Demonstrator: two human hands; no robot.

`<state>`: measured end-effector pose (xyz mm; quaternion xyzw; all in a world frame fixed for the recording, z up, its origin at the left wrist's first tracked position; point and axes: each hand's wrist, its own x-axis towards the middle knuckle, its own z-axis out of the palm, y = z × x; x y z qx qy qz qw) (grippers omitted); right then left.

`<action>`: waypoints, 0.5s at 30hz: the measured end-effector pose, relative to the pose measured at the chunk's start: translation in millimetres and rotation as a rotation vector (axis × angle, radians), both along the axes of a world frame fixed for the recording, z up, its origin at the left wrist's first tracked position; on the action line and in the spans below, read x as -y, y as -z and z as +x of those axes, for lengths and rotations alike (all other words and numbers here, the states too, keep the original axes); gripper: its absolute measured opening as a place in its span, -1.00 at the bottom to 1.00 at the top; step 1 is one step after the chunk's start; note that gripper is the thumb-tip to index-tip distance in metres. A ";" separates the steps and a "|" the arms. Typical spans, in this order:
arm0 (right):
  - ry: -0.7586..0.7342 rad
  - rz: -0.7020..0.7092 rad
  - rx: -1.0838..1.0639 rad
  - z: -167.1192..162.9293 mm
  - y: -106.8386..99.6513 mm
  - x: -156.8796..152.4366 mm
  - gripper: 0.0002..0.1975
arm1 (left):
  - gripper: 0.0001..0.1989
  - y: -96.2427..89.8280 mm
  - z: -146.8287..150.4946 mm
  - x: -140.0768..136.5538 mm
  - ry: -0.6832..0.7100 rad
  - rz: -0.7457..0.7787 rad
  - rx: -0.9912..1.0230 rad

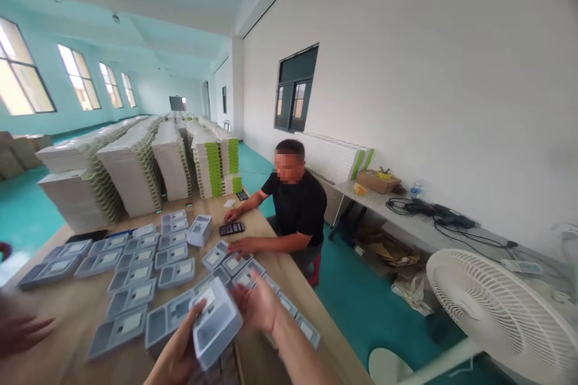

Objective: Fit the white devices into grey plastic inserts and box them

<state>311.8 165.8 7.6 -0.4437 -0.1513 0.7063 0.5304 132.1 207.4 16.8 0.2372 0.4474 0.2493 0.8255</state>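
Note:
A pale grey plastic tray [215,322] with compartments and a white piece inside is raised above the table, tilted. My left hand [178,349] is closed on its left side, the thumb over the rim. Beside the tray's right side, my right hand [262,307] is open with its fingers apart; blur hides whether a fingertip touches the tray. More such trays stand in rows on the wooden table [257,349], among them a tray [124,328] left of my hands and a tray [177,274] farther back.
Across the table sits a person in a black shirt [300,210], one hand on a tray, near a phone [232,228]. Another person's hand [27,331] is at the left edge. Tall white stacks [130,174] stand behind. A fan [501,319] stands at right.

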 end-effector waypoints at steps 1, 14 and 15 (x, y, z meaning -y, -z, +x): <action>0.028 -0.030 -0.038 8.4 1.2 -2.6 -0.50 | -0.68 -1.1 -0.4 -2.3 -0.017 -0.026 -0.011; -0.064 0.080 0.295 -44.8 5.9 11.6 -0.49 | -0.43 12.7 1.1 9.6 -0.020 0.148 -0.078; -0.047 0.126 0.370 -46.1 7.1 17.1 -0.46 | -0.36 18.4 -0.5 11.4 -0.024 0.180 -0.085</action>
